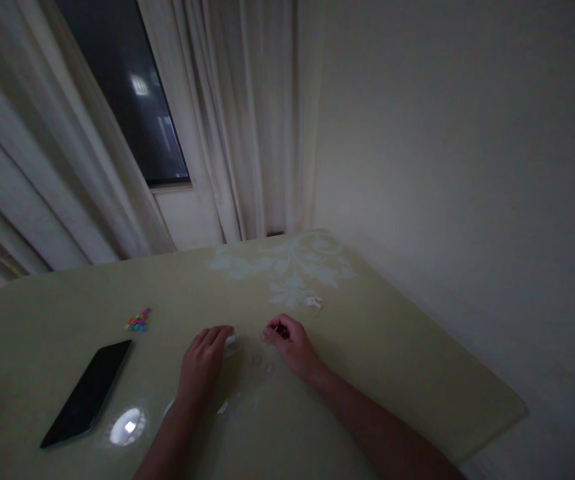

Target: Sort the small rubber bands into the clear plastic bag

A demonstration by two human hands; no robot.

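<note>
Possibly a loosened pinch of the right hand (294,347) drops its tiny item (263,337), or the left hand (202,360) — whether gripping, I cannot tell — tips the clear plastic container (232,344) beside its fingertips on the table (392,373).

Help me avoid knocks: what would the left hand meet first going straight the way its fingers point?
The left hand would likely meet the clear plastic item first, which it seems to touch; the right hand looks farther along, though depth is unclear.

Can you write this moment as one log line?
left hand: at clear item | right hand: curled, grip unclear | table: colourful bits, flat black device
</note>
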